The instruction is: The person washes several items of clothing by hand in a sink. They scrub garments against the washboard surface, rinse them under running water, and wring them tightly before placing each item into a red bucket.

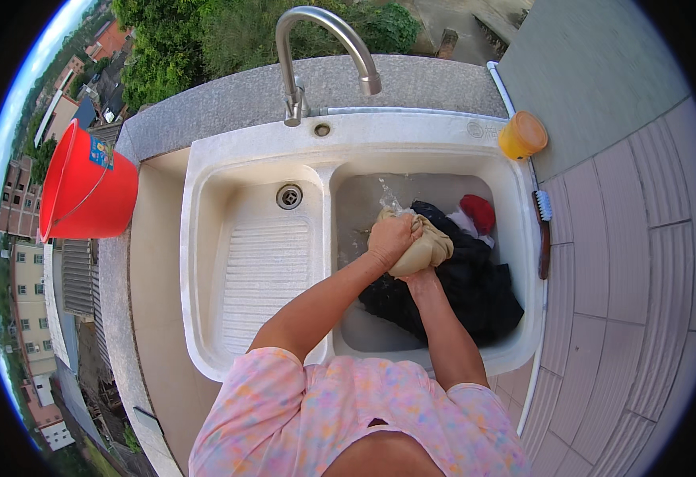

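Observation:
My left hand (391, 239) grips a wet beige cloth (425, 250), its fingers closed over the bunched fabric. Beneath the same cloth, my right hand (421, 278) holds it from below, its fingers mostly hidden. Water splashes just beyond the cloth, over the right basin (504, 197) of a white double laundry sink. Dark garments (461, 298) lie in the greyish water under my hands. A red and white piece of fabric (477, 214) rests among them at the far right.
A curved metal faucet (324, 15) rises behind the sink. The left basin has a ribbed washboard (267, 256) and a drain (289, 196). A red bucket (94, 197) stands on the left ledge. A yellow tub (521, 137) and a scrub brush (543, 232) sit along the right rim.

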Available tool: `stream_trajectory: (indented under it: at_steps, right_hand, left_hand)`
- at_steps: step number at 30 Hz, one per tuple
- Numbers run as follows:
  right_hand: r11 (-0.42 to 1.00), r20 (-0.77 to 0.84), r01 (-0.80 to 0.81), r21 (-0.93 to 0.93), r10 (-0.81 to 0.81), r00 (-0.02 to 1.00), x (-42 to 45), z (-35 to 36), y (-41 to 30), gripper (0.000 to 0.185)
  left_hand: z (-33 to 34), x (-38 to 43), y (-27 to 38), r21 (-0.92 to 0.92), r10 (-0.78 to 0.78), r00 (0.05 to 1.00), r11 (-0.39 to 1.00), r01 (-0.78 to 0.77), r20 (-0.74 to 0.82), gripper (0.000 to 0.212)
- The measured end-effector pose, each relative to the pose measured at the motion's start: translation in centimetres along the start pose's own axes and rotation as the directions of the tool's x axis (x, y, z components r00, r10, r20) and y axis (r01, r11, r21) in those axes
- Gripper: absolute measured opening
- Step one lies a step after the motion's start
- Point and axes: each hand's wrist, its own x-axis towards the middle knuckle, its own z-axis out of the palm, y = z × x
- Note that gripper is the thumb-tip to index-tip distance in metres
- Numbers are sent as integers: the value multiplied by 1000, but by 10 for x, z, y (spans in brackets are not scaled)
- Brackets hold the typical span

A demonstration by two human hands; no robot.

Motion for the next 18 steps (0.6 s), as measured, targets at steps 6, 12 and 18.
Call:
stream_trajectory:
  at_steps: [6, 12, 18]
  right_hand:
    - [959, -146, -20, -282, -23, 989, -23, 62, -25, 31]
    - [-53, 396, 482, -875, -652, 646, -11, 80, -45, 15]
    - [445, 325, 683, -579, -643, 694, -61, 110, -64, 18]
  left_hand:
    - [-70, 48, -50, -25, -128, 965, 992, 126, -229, 38]
    - [-164, 24, 33, -724, -94, 921, 650, -232, -379, 25]
    - [-188, -7, 33, -709, -54, 882, 619, -338, -468, 20]
